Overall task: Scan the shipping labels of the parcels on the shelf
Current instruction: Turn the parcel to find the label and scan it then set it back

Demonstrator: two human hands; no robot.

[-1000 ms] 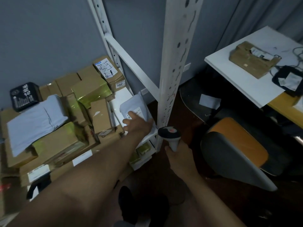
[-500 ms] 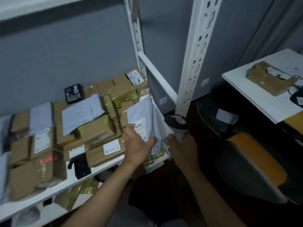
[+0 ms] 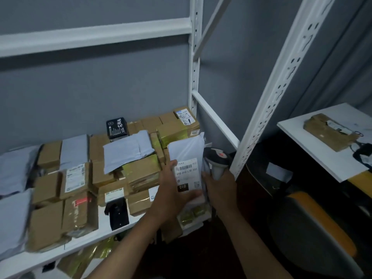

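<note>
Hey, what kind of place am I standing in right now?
Probably a small parcel pickup or sorting room. A white metal shelf is packed with taped cardboard parcels and grey mailers. Your left hand holds a labelled mailer, and your right hand grips a barcode scanner.

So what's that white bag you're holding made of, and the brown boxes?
The white soft mailer bag in the left hand looks like thin plastic film: smooth, wrinkled, slightly shiny. The brown rectangular boxes look like matte cardboard, some wrapped in glossy tape.
</note>
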